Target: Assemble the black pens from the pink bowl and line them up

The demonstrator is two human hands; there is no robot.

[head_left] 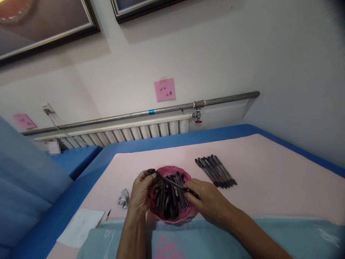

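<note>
Over the pink bowl [179, 220], the left grip [140, 192] and right grip [206, 196] both grasp one pen [172, 182] near its ends; probably this step is checking or fitting it, and next calls for steady alignment. At the bowl's two o'clock lies a pen row [216, 172].

I see the left forearm [132, 230], bare, pointing almost straight ahead from the person's body, the left hand [141, 189] curled in a pinch. The right forearm [248, 226], bare too, slants inward; the right hand [205, 196] also pinches, well apart from the left.
</note>
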